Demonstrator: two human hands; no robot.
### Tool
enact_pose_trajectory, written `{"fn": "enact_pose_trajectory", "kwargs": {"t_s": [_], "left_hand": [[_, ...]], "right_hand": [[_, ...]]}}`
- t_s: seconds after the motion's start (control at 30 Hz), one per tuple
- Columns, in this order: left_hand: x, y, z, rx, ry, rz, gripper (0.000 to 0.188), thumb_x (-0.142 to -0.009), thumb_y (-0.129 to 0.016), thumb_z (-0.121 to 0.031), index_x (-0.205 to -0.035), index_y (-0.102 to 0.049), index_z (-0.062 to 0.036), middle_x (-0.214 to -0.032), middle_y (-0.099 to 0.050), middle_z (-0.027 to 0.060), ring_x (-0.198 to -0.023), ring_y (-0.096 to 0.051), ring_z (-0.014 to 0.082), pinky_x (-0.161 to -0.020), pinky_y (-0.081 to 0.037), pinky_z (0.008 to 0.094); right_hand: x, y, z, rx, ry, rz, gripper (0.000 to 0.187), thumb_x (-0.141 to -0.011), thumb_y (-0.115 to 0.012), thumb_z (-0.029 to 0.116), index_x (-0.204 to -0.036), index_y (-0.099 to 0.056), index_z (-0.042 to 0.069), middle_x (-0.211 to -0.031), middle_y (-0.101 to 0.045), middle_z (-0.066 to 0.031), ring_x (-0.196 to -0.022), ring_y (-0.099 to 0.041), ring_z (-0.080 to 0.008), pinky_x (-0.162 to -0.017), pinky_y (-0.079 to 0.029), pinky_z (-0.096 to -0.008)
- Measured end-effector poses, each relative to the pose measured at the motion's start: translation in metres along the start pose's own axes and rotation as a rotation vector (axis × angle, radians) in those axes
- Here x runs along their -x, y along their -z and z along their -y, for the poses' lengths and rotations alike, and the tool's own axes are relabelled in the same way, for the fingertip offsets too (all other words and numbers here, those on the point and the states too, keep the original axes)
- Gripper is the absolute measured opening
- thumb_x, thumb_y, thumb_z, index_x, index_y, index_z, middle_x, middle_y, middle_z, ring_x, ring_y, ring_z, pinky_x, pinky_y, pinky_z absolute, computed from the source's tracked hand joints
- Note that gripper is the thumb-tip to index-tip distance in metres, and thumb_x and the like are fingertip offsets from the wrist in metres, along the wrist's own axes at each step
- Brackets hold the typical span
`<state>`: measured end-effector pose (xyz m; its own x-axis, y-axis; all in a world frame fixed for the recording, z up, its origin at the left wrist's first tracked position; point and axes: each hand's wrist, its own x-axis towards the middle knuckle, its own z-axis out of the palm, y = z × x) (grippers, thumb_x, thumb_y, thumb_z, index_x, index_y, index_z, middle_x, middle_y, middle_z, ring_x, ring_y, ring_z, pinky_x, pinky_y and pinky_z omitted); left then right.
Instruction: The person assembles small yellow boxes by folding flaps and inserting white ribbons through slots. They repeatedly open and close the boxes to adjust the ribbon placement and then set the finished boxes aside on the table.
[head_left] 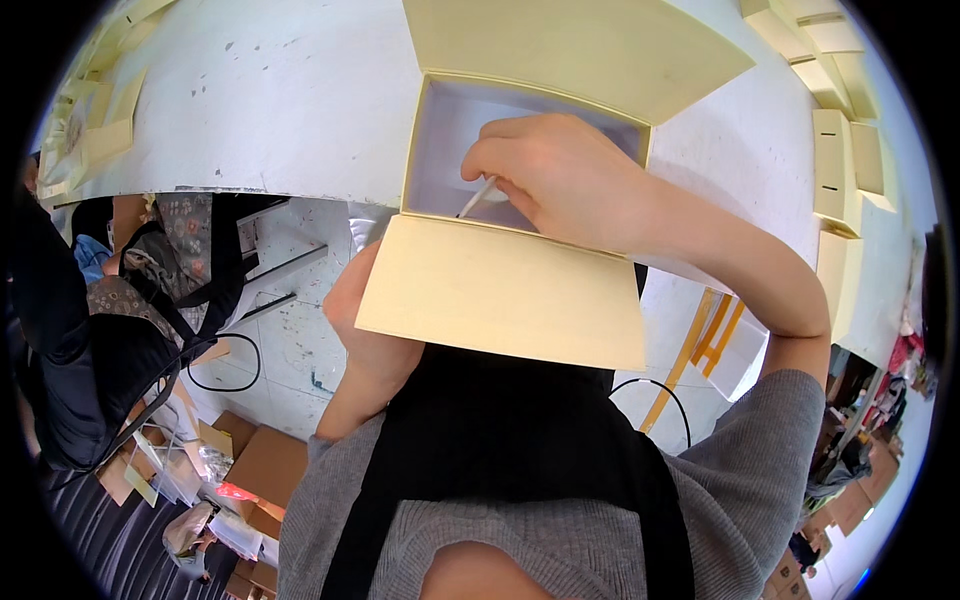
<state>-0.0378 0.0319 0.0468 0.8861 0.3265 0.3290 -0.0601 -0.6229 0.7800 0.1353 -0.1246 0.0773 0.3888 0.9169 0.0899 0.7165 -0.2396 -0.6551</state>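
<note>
A pale yellow box (pixel 500 290) sits at the table's near edge with its two flaps folded out, one away from me and one toward me. Its inside (pixel 440 130) is a pale lavender. My right hand (pixel 560 170) reaches into it, fingers closed around a thin white stick (pixel 478 197) whose dark tip meets the inner near edge. Against the left side of the near flap is my left hand (pixel 365 315); its fingers are hidden behind the flap, so whether they grip it does not show.
More pale yellow boxes (pixel 835 165) stand along the right of the white table (pixel 290 100), others (pixel 110 120) at far left. A person in dark clothing (pixel 60 330) is at my left. Brown cardboard boxes (pixel 268 470) lie on the floor, lower left.
</note>
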Motion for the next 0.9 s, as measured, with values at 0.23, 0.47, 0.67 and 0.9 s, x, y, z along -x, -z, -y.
{"fn": "enact_pose_trajectory", "kwargs": {"t_s": [0.23,0.47,0.67,0.9], "left_hand": [[0.005,-0.011,0.009,0.305,0.085,0.116,0.033,-0.087,-0.068,-0.013,-0.114,-0.061,0.0038,-0.106,-0.067,0.012,-0.091,-0.067,0.0218,-0.077,-0.054,0.0325],[0.013,-0.013,0.024,0.26,-0.045,0.228,0.04,-0.09,-0.065,-0.02,-0.123,-0.056,-0.0001,-0.117,-0.063,0.0112,-0.102,-0.064,0.0229,-0.084,-0.053,0.0356],[0.031,-0.001,0.028,0.29,-0.056,0.215,0.04,-0.093,-0.063,-0.023,-0.127,-0.054,-0.0026,-0.122,-0.06,0.0108,-0.107,-0.061,0.023,-0.088,-0.052,0.0368],[0.022,-0.02,0.032,0.399,-0.015,0.173,0.042,-0.083,-0.072,-0.012,-0.119,-0.056,0.002,-0.117,-0.062,0.016,-0.105,-0.062,0.0296,-0.088,-0.05,0.0386]], "right_hand": [[0.004,0.003,0.018,0.333,0.229,-0.279,0.021,-0.062,-0.066,0.001,-0.081,-0.057,0.0,-0.089,-0.06,-0.0117,-0.085,-0.061,-0.0324,-0.069,-0.051,-0.0396],[0.003,0.01,0.008,-0.064,-0.056,-0.035,0.037,-0.07,-0.067,0.003,-0.106,-0.055,0.001,-0.095,-0.059,-0.0149,-0.091,-0.059,-0.0336,-0.075,-0.049,-0.0411],[0.033,0.067,0.023,-0.147,0.099,0.043,0.046,-0.081,-0.071,0.027,-0.116,-0.059,0.001,-0.112,-0.061,-0.0135,-0.096,-0.061,-0.0299,-0.079,-0.051,-0.0381],[0.076,0.025,0.096,0.479,0.033,-0.062,0.05,-0.071,-0.067,0.02,-0.114,-0.06,-0.005,-0.106,-0.061,-0.0201,-0.086,-0.063,-0.0291,-0.062,-0.054,-0.0324]]}}
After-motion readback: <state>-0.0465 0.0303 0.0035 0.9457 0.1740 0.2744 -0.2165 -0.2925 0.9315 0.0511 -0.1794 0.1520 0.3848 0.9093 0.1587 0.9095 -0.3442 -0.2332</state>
